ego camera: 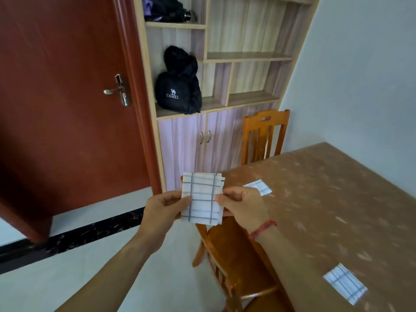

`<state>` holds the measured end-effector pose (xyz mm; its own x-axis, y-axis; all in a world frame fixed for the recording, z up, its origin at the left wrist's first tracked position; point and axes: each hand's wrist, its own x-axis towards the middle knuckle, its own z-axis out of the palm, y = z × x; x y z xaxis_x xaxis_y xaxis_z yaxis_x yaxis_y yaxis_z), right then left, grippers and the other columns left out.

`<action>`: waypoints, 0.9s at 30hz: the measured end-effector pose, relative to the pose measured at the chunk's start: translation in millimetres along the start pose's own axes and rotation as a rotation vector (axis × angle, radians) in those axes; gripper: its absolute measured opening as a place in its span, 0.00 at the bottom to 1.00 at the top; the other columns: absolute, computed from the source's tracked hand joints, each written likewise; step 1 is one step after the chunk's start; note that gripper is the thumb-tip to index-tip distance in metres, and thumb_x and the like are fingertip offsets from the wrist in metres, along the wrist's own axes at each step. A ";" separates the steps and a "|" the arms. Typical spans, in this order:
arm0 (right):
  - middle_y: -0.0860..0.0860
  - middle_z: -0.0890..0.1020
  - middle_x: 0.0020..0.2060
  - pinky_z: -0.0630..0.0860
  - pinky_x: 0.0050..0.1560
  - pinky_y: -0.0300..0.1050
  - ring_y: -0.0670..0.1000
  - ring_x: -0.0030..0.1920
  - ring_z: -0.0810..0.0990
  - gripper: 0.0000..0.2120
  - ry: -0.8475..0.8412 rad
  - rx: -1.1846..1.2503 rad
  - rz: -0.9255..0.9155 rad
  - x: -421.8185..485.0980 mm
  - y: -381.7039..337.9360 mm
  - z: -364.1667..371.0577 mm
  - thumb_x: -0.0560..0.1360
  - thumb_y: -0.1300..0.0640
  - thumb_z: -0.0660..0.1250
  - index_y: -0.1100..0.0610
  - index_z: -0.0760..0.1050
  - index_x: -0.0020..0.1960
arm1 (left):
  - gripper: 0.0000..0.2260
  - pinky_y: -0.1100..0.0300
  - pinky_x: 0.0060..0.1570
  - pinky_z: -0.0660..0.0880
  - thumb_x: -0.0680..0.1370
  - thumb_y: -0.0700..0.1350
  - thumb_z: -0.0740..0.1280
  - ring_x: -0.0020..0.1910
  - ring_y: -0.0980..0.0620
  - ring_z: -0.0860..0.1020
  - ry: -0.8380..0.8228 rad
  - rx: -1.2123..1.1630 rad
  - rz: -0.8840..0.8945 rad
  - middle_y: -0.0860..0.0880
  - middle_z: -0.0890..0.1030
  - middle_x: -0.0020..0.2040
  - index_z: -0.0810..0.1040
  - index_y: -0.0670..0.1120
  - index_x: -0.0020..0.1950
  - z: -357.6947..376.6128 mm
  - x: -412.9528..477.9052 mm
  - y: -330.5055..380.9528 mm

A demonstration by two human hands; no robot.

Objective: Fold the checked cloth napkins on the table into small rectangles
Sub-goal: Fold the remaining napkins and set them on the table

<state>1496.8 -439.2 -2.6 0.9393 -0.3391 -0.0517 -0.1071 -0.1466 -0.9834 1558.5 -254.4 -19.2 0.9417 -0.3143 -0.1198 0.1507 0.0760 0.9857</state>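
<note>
Tabletop (pixel 326 199) spreads brown and mostly bare, its near edge running beside a wooden chair (pixel 227 251); I see open floor beyond that edge. Two folded napkins lie on the table: one (pixel 345 286) near its close end, another (pixel 261 186) toward its far corner. Off the table's edge, my left hand (pixel 165 207) and right hand (pixel 242 204) both pinch a folded checked napkin (pixel 202 197), upright, layers slightly uneven at its right side.

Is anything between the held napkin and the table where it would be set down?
Nothing visible. Both hands, left and right, hold the folded napkin in the air beside the table; bare tabletop lies just right.
</note>
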 end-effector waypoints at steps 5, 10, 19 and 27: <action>0.51 0.86 0.39 0.83 0.42 0.49 0.51 0.42 0.86 0.10 0.013 -0.003 0.004 27.3 -0.2 35.8 0.74 0.66 0.70 0.52 0.82 0.40 | 0.04 0.53 0.48 0.79 0.75 0.36 0.71 0.46 0.47 0.83 0.037 -0.050 -0.047 0.42 0.85 0.45 0.84 0.38 0.47 -33.3 23.0 -12.2; 0.53 0.86 0.37 0.82 0.36 0.42 0.51 0.40 0.86 0.06 0.038 0.037 -0.002 76.5 -9.7 82.5 0.74 0.68 0.70 0.59 0.82 0.42 | 0.05 0.57 0.46 0.81 0.75 0.34 0.69 0.49 0.43 0.84 0.016 -0.141 -0.065 0.41 0.85 0.47 0.83 0.36 0.49 -76.2 70.5 -10.8; 0.61 0.85 0.42 0.81 0.38 0.45 0.57 0.45 0.85 0.08 0.050 0.151 0.100 191.6 -30.5 183.2 0.71 0.68 0.73 0.65 0.81 0.50 | 0.05 0.58 0.44 0.80 0.75 0.33 0.69 0.47 0.45 0.84 0.010 -0.098 -0.039 0.42 0.86 0.46 0.83 0.38 0.50 -183.5 185.4 22.6; 0.47 0.85 0.33 0.77 0.34 0.35 0.41 0.32 0.81 0.06 0.023 -0.021 0.055 277.6 -49.8 209.0 0.70 0.63 0.75 0.54 0.83 0.43 | 0.05 0.57 0.48 0.78 0.76 0.36 0.69 0.44 0.51 0.82 -0.085 0.085 -0.009 0.45 0.86 0.45 0.85 0.42 0.48 -223.0 266.9 34.9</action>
<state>1830.9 -331.9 -4.4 0.9243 -0.3680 -0.1014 -0.1653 -0.1464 -0.9753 1882.2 -124.6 -43.3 0.9111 -0.3938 -0.1214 0.1294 -0.0062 0.9916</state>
